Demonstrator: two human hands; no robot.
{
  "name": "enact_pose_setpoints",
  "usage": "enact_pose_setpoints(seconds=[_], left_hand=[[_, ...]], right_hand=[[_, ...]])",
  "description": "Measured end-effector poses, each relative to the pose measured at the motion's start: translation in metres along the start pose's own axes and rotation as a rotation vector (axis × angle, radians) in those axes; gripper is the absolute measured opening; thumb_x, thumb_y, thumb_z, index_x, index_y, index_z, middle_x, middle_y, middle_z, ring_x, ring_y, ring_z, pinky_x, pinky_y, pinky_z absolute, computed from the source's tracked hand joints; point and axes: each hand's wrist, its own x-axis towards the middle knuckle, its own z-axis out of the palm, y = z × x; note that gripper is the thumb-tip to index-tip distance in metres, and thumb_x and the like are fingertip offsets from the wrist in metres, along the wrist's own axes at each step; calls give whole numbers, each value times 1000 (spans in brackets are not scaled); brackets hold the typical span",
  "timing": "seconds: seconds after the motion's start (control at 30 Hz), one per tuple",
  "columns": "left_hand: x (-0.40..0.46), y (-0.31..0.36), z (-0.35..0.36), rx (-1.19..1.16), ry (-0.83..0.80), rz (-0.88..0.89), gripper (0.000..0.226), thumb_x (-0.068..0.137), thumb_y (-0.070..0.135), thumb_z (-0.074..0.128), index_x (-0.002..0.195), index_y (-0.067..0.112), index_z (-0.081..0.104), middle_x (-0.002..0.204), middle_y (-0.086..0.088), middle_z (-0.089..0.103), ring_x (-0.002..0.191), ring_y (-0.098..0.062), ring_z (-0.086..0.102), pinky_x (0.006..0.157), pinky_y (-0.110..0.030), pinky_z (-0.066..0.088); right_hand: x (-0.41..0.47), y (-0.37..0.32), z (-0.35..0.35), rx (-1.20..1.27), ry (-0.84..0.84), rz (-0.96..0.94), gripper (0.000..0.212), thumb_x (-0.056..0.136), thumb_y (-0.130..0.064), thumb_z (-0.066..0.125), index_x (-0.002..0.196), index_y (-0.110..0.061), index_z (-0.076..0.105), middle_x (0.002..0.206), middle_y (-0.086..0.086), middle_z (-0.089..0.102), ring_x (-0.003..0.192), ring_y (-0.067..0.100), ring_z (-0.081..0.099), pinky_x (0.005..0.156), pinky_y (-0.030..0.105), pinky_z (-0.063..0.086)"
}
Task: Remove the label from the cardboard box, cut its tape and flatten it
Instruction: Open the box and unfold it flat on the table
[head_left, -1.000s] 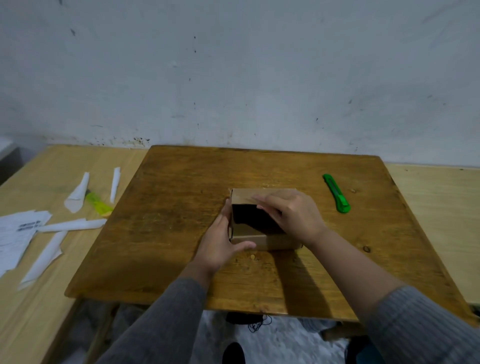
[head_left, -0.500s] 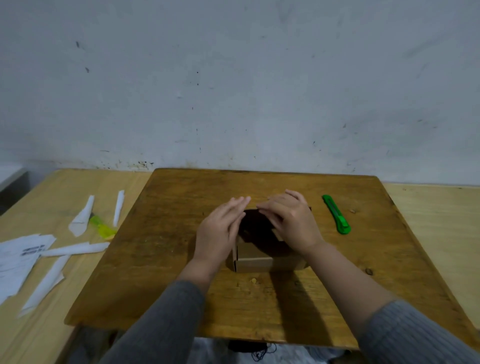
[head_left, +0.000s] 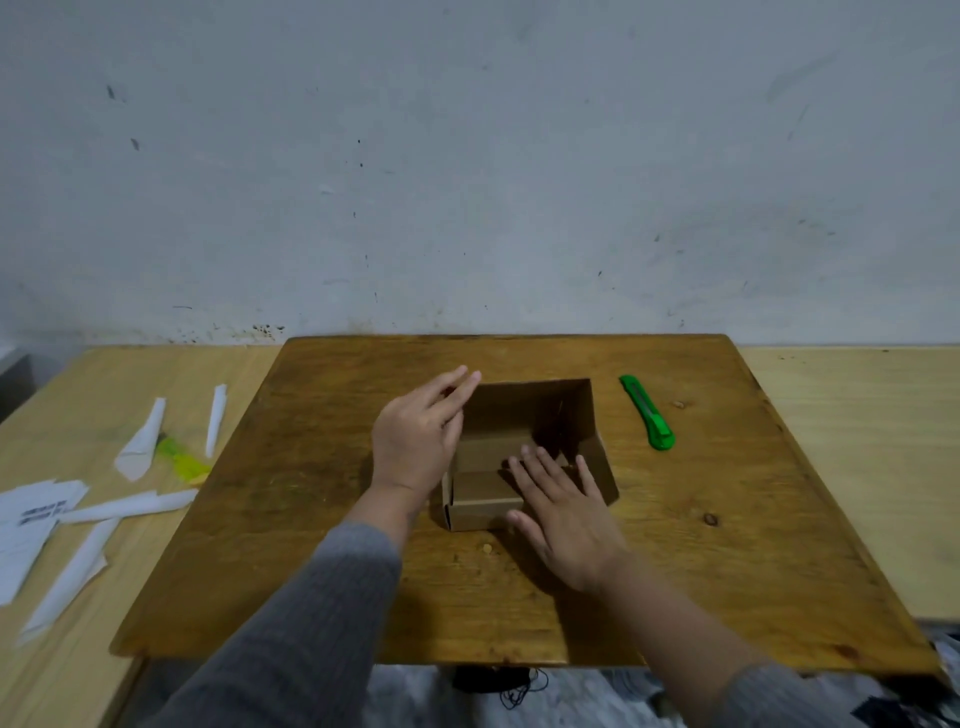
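Two hands on the cardboard box (head_left: 524, 457), neither gripping. Box sits mid-way across the dark wooden board (head_left: 727, 545), open top facing up, dark inside, walls partly splayed.

Left hand (head_left: 415, 441): fingers straight and together, palm turned inward, flat against the box's left wall. Fingertips reach past the far-left corner. Nothing held.

Right hand (head_left: 566, 514): fingers spread wide, palm down, resting on the near-right part of the box. Fingertips lie over the folded inner flap, thumb along the near wall. Pressing or just touching, cannot tell. Nothing held.

Green utility knife (head_left: 648, 413) lies on the board to the right of the right hand's fingertips, well apart from them, just clear of the box's right wall.

Left of the left hand's fingers, off the board on the lighter table (head_left: 78, 649): several white paper strips (head_left: 140, 441), a printed sheet (head_left: 31, 519), and a yellow-green object (head_left: 182, 460) partly under the strips, too blurred to identify.

Grey sleeves on both arms.
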Motion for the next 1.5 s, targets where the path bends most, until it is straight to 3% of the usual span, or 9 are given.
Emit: enact_pose_setpoints(seconds=[0.1, 0.2, 0.4, 0.63, 0.83, 0.93, 1.07, 1.2, 1.5], left_hand=[[-5, 0, 2, 104, -121, -25, 53, 93, 25, 56, 145, 20, 45, 148, -4, 46, 118, -16, 56, 91, -36, 48], [-5, 3, 6, 303, -235, -58, 68, 94, 41, 45, 154, 17, 23, 162, -5, 16, 147, -20, 21, 115, -51, 23], [34, 4, 22, 640, -394, -128, 78, 97, 53, 23, 153, 13, -14, 159, -7, -25, 145, -24, -26, 109, -62, -19], [95, -24, 33, 879, -549, -9, 73, 100, 55, 20, 155, 13, -3, 163, -8, -11, 149, -24, -16, 105, -67, -20], [99, -31, 36, 773, -543, 44, 70, 100, 48, 31, 156, 18, 0, 164, -4, -1, 150, -22, -7, 109, -66, -15], [84, -30, 35, 798, -501, 104, 85, 97, 37, 50, 154, 13, -9, 164, -4, 1, 150, -21, -1, 111, -62, -15], [67, -25, 31, 885, -505, 135, 95, 98, 42, 46, 146, 4, -26, 161, -11, -20, 149, -26, -14, 108, -64, -18], [52, -5, 28, 924, -486, 74, 94, 98, 49, 38, 146, 0, -26, 151, -18, -40, 141, -30, -35, 102, -64, -29], [-4, 21, 13, 647, -610, -1, 81, 98, 39, 35, 150, 10, -20, 153, -12, -37, 140, -26, -35, 109, -61, -22]], right_hand=[[-1, -3, -1, 19, -27, 31, 77, 81, -63, -14, 147, -25, -9, 155, -7, -14, 143, 12, -19, 116, 45, -14], [1, -4, -1, 26, -31, 33, 81, 79, -64, -15, 149, -24, -5, 158, -5, -9, 144, 11, -16, 116, 45, -13], [-4, -3, -2, 75, -34, 56, 70, 87, -60, -4, 149, -28, 3, 159, -9, 2, 145, 7, -7, 116, 40, -13], [-2, -4, -6, 136, -17, 100, 74, 84, -60, -10, 149, -32, 12, 157, -14, 12, 144, 1, 1, 117, 34, -9], [15, -12, -16, 167, 3, 174, 81, 81, -61, -14, 146, -31, 25, 155, -14, 24, 144, 4, 11, 117, 35, -1], [32, -14, -17, 185, -43, 199, 59, 96, -54, 6, 142, -30, 35, 151, -10, 34, 144, 10, 18, 118, 41, 4], [37, -18, -9, 176, -99, 194, 57, 96, -55, 10, 138, -31, 41, 145, -9, 43, 140, 12, 26, 116, 48, 2], [30, -20, -11, 116, -4, 159, 55, 98, -51, 12, 136, -30, 44, 143, -8, 46, 140, 13, 27, 117, 48, -2], [21, 0, -22, -195, 395, 168, 52, 92, -37, 27, 139, -19, 42, 154, 8, 28, 146, 23, 12, 116, 53, 2]])
